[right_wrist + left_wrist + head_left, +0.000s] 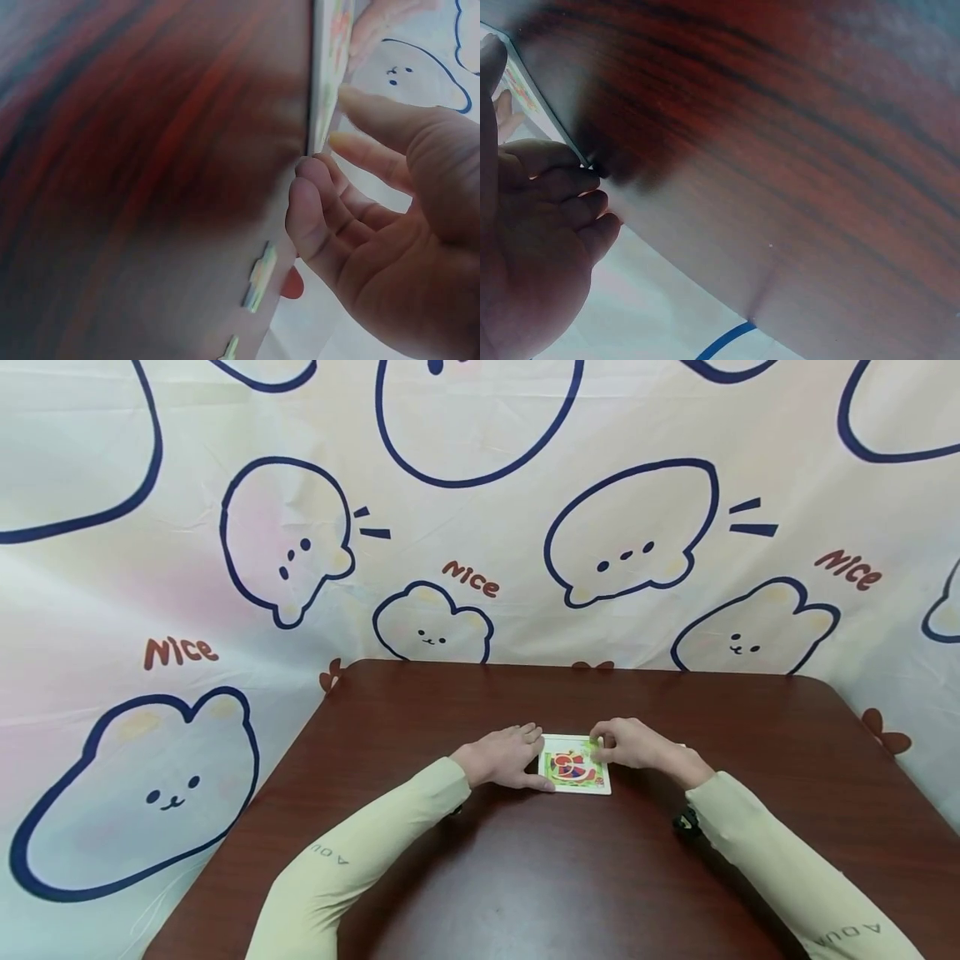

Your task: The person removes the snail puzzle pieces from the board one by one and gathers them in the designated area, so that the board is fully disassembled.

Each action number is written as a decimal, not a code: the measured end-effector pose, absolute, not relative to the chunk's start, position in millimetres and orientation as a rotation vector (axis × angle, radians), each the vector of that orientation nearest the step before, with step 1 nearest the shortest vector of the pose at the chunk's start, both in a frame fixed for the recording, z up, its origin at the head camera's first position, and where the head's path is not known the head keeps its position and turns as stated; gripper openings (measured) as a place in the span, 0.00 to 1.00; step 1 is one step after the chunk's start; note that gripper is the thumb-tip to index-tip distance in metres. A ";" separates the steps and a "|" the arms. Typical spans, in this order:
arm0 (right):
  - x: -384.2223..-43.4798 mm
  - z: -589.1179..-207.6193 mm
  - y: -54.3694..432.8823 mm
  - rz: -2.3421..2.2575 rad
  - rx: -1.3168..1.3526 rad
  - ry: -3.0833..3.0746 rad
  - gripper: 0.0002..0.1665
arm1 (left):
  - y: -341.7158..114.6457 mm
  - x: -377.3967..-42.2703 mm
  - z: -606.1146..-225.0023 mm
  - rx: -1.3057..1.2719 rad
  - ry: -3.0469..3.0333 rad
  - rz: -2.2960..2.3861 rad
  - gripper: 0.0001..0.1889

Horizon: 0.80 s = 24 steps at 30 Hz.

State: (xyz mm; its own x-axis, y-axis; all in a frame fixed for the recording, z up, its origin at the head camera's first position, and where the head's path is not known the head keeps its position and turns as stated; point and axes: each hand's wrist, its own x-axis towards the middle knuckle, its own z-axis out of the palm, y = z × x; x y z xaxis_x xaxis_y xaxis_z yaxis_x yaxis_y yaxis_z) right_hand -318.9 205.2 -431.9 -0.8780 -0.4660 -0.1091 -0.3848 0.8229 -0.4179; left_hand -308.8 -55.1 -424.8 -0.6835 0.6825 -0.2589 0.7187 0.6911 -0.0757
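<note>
A small jigsaw puzzle (573, 768) with a white border and a red, yellow and green picture lies flat on the table. My left hand (506, 758) holds its left side, with the thumb at the near corner and the fingers towards the far one. Over the far right part of the puzzle, my right hand (633, 745) bends its fingers downward. In the right wrist view its thumb and index fingertips meet the picture side, while the other fingers curl beside the puzzle's edge (319, 90). I cannot tell whether a piece is between those fingertips.
Loose puzzle pieces (260, 277) lie on the dark wooden table (495, 877) to the right, mostly hidden behind my right hand in the head view. A white cloth (465, 535) with bear drawings hangs behind the table and along both sides.
</note>
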 end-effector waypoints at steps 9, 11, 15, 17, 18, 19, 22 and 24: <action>-317.4 -434.4 203.6 -0.558 -0.639 2.787 0.27 | -55.5 -308.2 -424.3 1.114 2.691 -0.262 0.52; -317.2 -434.0 202.9 -0.553 -0.638 2.787 0.29 | -55.4 -307.9 -424.6 1.112 2.692 -0.263 0.52; -316.2 -433.2 202.3 -0.552 -0.631 2.779 0.30 | -55.4 -307.3 -424.6 1.111 2.692 -0.263 0.52; -315.8 -432.9 202.0 -0.554 -0.633 2.773 0.30 | -55.2 -307.1 -424.5 1.109 2.688 -0.256 0.52; -315.8 -432.9 201.8 -0.557 -0.637 2.769 0.30 | -55.2 -307.2 -424.5 1.109 2.685 -0.257 0.52; -316.0 -432.9 201.5 -0.561 -0.638 2.766 0.29 | -55.1 -307.2 -424.6 1.108 2.685 -0.259 0.52; -317.5 -433.4 200.9 -0.573 -0.640 2.756 0.29 | -54.9 -308.2 -425.1 1.114 2.687 -0.264 0.52; -318.9 -433.9 200.7 -0.585 -0.639 2.746 0.28 | -55.0 -308.9 -425.3 1.116 2.691 -0.270 0.52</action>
